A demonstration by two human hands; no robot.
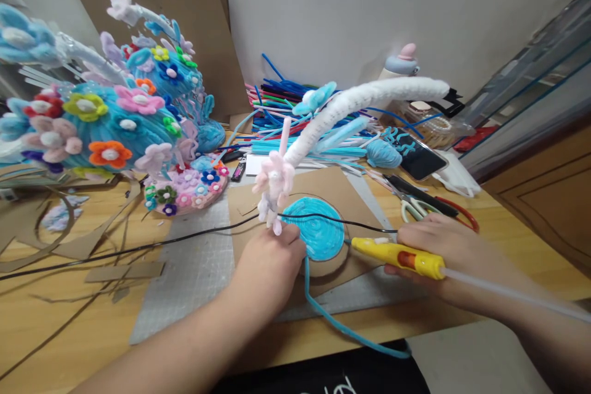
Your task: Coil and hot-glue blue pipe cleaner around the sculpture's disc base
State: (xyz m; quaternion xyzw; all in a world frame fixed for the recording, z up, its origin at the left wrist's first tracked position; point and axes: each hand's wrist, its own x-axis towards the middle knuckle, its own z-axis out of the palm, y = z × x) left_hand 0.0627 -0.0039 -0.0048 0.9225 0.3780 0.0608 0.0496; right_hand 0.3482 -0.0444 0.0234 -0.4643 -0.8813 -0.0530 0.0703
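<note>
1. The left hand (272, 261) is at the left rim of the blue coil (318, 228), its fingers bent inward; whether they pinch anything is hidden.
2. The right hand (431, 237) is closed around the yellow glue gun (397, 257), its nozzle pointing left, near the coil's right rim.
3. The coil lies on a round cardboard piece (323, 269), with bare card showing along its near side. Beneath are a cardboard sheet (362, 197) and a grey mat (194, 277), near the middle of the front edge of the bench (92, 332).
4. A loose blue strand (339, 325) runs from the coil's near left rim past the front edge of the bench. Slack like this is best kept untwisted and off the nozzle.
5. A thin line of glue close against the outermost turn should hold neatly; too much could mat the fuzz.
6. Light, even pressure would keep the turns snug and flat, with fingertips clear of the hot tip.
7. The black cord (184, 237) crosses above the coil in view and could snag; the scissors (410, 206) lie beyond the right hand.
</note>
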